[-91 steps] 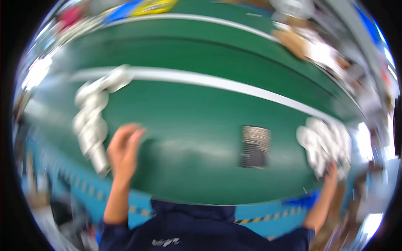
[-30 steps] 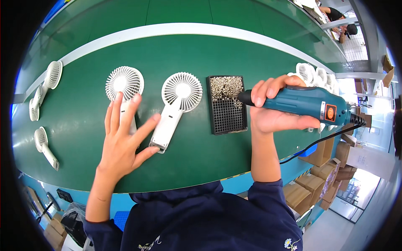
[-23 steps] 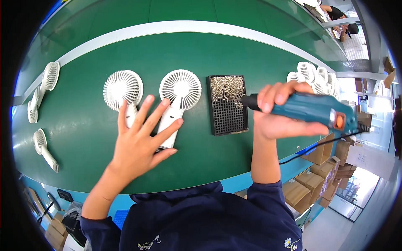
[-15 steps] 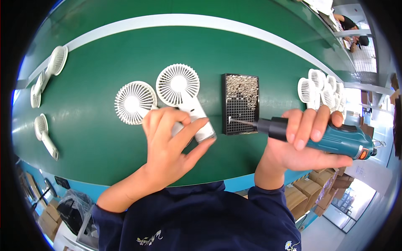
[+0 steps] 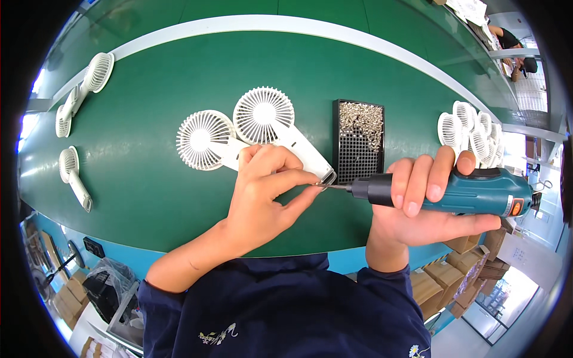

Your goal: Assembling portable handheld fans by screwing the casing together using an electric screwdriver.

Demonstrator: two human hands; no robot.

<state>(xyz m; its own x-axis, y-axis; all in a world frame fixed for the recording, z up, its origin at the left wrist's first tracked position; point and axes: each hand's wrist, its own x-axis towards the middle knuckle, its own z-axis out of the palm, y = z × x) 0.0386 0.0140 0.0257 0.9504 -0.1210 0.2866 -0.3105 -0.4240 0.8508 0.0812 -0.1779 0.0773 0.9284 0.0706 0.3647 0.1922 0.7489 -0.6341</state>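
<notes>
My right hand (image 5: 427,200) is wrapped round a teal and black electric screwdriver (image 5: 477,194) held level, its thin bit (image 5: 337,187) reaching left. At the bit's tip my left hand (image 5: 265,188) pinches thumb and forefinger together; whatever small piece sits between them is mostly hidden. Behind these fingers lie two white handheld fans. The right fan (image 5: 307,155) has its handle end just beyond the bit's tip. The left fan (image 5: 206,140) has its handle partly covered by my left hand. A black screw tray (image 5: 336,134) stands right of them, with many small silvery screws (image 5: 361,119) heaped at its far end.
Several white fans (image 5: 477,134) are heaped at the table's right end. More lie at the left, one fan (image 5: 73,173) nearer me. A white strip (image 5: 250,22) runs along the far side of the green table (image 5: 149,77). Another person (image 5: 513,51) is at the far right.
The screwdriver's bit has moved from over the screw tray to my left fingertips. My left thumb and forefinger have closed from apart into a pinch. The whole view has shifted slightly.
</notes>
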